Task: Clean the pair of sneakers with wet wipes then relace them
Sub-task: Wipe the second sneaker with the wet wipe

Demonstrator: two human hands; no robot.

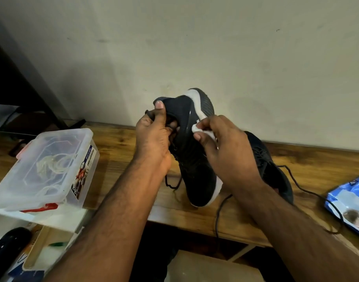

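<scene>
Holding the dark sneaker [191,159] upright above the wooden bench [121,151], we judge it light, its knit upper soft enough to buckle, so the firmer collar and heel are the places to take it. Our left hand [154,139] is closed around that collar, thumb on top. Our right hand [225,149] pinches a folded wet wipe [199,129] against the white midsole. The second sneaker [270,165] lies just behind, lace trailing toward the blue wipes pack [349,202].

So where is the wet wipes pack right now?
Head view, far right: the blue wipes pack lies on the wooden table, right of the second sneaker.
</scene>
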